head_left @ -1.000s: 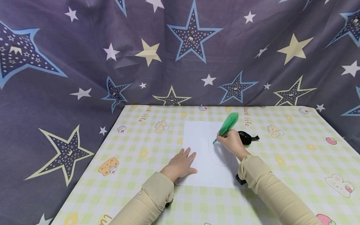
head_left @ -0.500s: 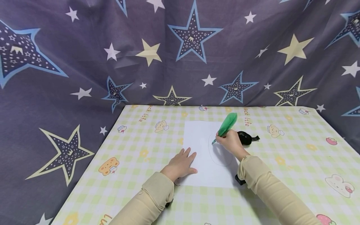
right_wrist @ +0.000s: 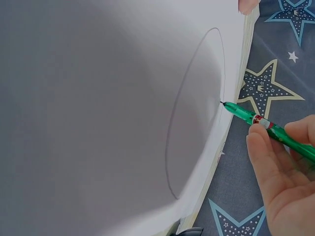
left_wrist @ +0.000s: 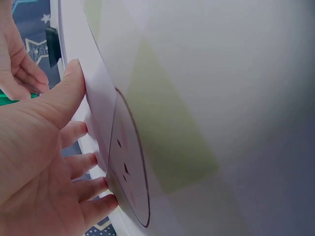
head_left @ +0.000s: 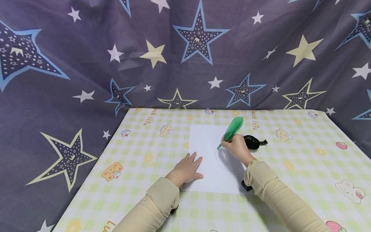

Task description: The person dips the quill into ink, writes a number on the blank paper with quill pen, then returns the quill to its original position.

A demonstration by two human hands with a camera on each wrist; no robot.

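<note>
My right hand (head_left: 239,148) pinches a green feather-topped pen (head_left: 234,127) between thumb and fingers. In the right wrist view the tip of the pen (right_wrist: 238,112) meets a white sheet of paper (right_wrist: 147,206), inside a thin curved outline (right_wrist: 168,132). From the head, this rounded outline (head_left: 216,160) lies on the right half of the paper (head_left: 203,138). Fingers spread, my left hand (head_left: 185,169) rests on the lower left edge of the sheet. The left wrist view shows the thumb of that hand (left_wrist: 37,142) along the paper's edge.
The paper lies on a table with a green-and-white checked cloth (head_left: 162,148). A black oval object with a short tail (head_left: 252,142) is beyond my right wrist, and a smaller black piece (head_left: 246,185) shows beside the sleeve. Behind hangs a dark star-patterned curtain (head_left: 185,74).
My right hand has shifted slightly left with the pen, and the tip has slid a little left and towards me. The left hand and the paper stay put.
</note>
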